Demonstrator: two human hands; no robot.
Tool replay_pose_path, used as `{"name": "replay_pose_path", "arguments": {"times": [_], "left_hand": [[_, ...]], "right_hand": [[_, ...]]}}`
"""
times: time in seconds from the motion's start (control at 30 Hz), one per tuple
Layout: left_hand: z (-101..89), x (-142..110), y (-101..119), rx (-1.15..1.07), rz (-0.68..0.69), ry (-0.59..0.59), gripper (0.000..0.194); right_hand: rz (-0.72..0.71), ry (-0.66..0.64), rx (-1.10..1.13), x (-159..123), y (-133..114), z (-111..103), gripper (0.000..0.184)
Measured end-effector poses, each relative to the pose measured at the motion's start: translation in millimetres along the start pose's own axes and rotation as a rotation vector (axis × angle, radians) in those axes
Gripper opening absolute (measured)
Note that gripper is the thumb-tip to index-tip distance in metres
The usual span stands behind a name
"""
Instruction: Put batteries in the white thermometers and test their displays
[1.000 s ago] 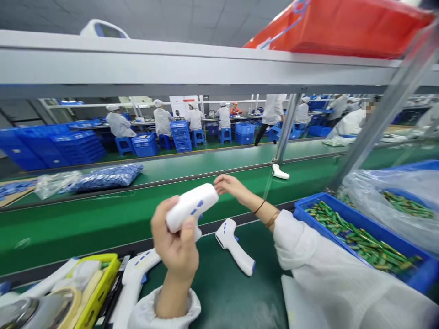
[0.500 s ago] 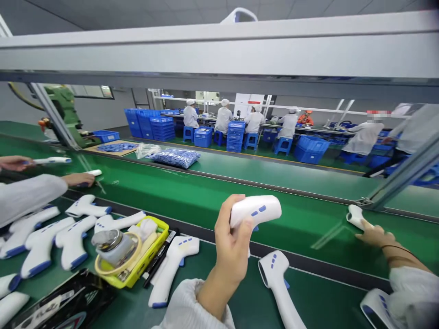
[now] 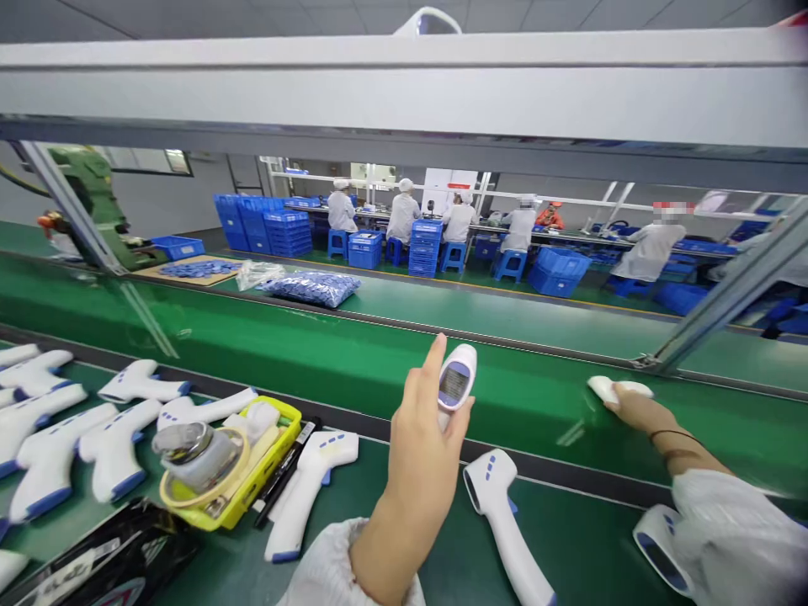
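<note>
My left hand (image 3: 424, 421) is raised and shut on a white infrared thermometer (image 3: 457, 377) with blue buttons, its dark display turned toward me. My right hand (image 3: 635, 408) lies over the green conveyor belt (image 3: 379, 362), its fingers on the end of a white thermometer (image 3: 615, 389). Below my left hand, a white thermometer (image 3: 498, 513) lies on the dark green bench mat (image 3: 568, 547). Another white thermometer (image 3: 309, 480) lies to its left. A further one (image 3: 656, 547) sits partly hidden under my right sleeve.
Several white thermometers (image 3: 56, 446) lie on the mat at the left, near a yellow tray (image 3: 252, 467) holding a tape roll and a metal part. A black bag (image 3: 107, 555) lies at the front. A grey shelf beam (image 3: 404, 97) crosses overhead; co-workers sit beyond the belts.
My left hand has turned its thermometer so the display faces me. My right hand and the thermometer under it have shifted left along the belt.
</note>
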State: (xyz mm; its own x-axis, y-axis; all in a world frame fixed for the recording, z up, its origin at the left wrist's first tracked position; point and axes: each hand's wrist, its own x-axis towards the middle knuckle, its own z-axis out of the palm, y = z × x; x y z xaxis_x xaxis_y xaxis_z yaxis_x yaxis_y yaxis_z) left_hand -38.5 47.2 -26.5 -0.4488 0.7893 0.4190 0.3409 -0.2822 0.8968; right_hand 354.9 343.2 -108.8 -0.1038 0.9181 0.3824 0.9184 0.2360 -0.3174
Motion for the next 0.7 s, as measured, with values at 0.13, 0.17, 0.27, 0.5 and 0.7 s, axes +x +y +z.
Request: {"name": "replay_pose_path", "arguments": {"times": [0.13,0.17,0.27,0.5,0.7], "left_hand": [[8.4,7.4,-25.4,0.052,-0.161,-0.122,0.043],[11.8,10.8,-38.0,0.035,-0.255,-0.167,0.042],[20.3,20.3,-80.1,0.006,-0.413,-0.19,0.044],[12.8,26.3,-90.5,-0.11,-0.434,-0.136,0.063],[1.4,-7.7,0.4,-0.43,-0.068,-0.677,0.064]], "right_hand": [[-0.031,-0.15,-0.143,-4.3,-32.9,-7.1,0.01],[-0.058,-0.161,-0.145,-8.3,-44.2,-9.5,0.007],[-0.146,-0.178,-0.084,-26.6,-81.9,-19.4,0.022],[-0.332,-0.224,0.346,-84.3,-181.2,-64.9,0.041],[-0.29,-0.174,0.871,-145.4,-271.3,-98.3,0.047]]}}
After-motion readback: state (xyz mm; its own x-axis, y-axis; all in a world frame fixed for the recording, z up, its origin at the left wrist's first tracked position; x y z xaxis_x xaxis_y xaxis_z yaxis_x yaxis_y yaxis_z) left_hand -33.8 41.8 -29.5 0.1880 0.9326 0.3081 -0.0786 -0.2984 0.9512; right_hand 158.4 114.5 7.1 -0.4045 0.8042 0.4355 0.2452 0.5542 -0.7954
